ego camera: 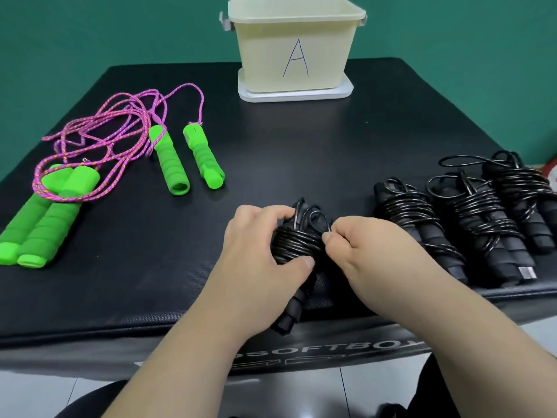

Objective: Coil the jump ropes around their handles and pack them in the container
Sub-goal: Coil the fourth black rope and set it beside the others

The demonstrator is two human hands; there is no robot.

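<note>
My left hand (265, 245) grips a black jump rope (297, 245), its cord coiled tightly round its paired foam handles, just above the near table edge. My right hand (364, 251) pinches the cord's loose end beside the coil. Three more coiled black jump ropes (470, 218) lie side by side to the right. Two green-handled jump ropes (168, 158) with tangled pink cords (120, 122) lie uncoiled at the left. The cream container marked "A" (295, 49) stands open at the back centre, on its white lid.
The black padded table (301, 140) carries everything; its front edge runs just below my hands. A green wall stands behind. Pale floor tiles show beneath the table.
</note>
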